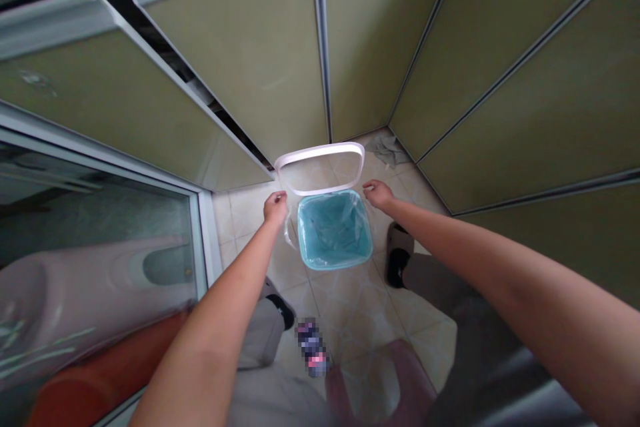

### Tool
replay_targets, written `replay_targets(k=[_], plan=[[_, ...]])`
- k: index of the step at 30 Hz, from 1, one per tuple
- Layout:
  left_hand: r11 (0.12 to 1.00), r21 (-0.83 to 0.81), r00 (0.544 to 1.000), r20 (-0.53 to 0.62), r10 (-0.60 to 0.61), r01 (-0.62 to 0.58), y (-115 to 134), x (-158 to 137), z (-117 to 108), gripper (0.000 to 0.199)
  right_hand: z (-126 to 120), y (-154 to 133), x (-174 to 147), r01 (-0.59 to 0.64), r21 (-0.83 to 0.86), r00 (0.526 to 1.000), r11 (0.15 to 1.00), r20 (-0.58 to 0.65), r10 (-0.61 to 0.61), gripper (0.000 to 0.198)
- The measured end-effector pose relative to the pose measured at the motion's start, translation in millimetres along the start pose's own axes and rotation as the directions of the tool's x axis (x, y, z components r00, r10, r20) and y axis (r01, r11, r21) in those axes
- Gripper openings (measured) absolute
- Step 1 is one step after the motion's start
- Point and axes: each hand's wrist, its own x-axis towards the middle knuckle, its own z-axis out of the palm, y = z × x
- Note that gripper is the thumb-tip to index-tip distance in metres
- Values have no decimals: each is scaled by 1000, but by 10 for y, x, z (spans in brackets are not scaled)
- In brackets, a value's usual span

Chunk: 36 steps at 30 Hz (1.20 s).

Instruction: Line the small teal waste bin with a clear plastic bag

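Observation:
A teal waste bin (pixel 311 260) stands on the floor between my feet. A clear plastic bag (pixel 335 223) lines it, with loose film spreading past the rim on both sides. The white rim ring (pixel 320 188) is raised at the bin's far edge. My left hand (pixel 275 207) is closed in a pinch left of the bin, with a strip of the bag hanging beside it. On the right, my right hand (pixel 379 194) pinches near the bin's upper corner, where thin film shows faintly. Both hands stay outside the ring.
Olive cabinet panels (pixel 240 47) close in the far side and right. A glass door (pixel 100 260) stands at left. A grey cloth (pixel 387 148) lies in the corner. Near my feet are a pixelated item (pixel 313 347) and a dull pink stool (pixel 413 380).

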Motion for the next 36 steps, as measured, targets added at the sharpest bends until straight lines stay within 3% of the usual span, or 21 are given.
replay_targets(k=[2,5,9,13,16,19,22,25,30,34,36], plan=[[985,-172,1000,19,-14,17,175,-32,-99,34,-177,-197,-67,40,111,999,993,-8,-39,36],[928,-344,985,146,-96,142,423,-143,-213,42,-469,-531,-237,88,264,992,961,64,-109,37],[911,-355,966,218,-136,208,584,-360,-309,44,-740,-805,-535,122,306,973,944,152,-175,23],[922,-329,965,225,-134,205,491,-587,-376,48,-780,-755,-774,125,262,971,957,167,-173,17],[959,-248,963,261,-71,137,237,-769,-415,54,-692,-537,-914,112,204,969,972,196,-153,26],[999,-26,941,336,39,-32,-137,-951,-462,56,-550,-227,-1041,161,21,946,987,281,-160,30],[924,222,874,450,187,-312,-462,-1099,-536,64,-409,58,-1147,301,-217,912,929,349,-214,39],[811,339,811,524,259,-477,-583,-1195,-605,72,-315,196,-1221,383,-348,898,856,358,-257,52],[788,404,822,529,213,-464,-511,-1300,-619,75,-304,165,-1274,409,-428,889,806,387,-246,66],[805,383,827,518,219,-453,-497,-1351,-611,76,-379,73,-1295,398,-476,896,784,385,-222,66],[806,379,828,513,225,-454,-514,-1345,-621,80,-391,-1,-1323,440,-519,886,732,383,-261,64]])
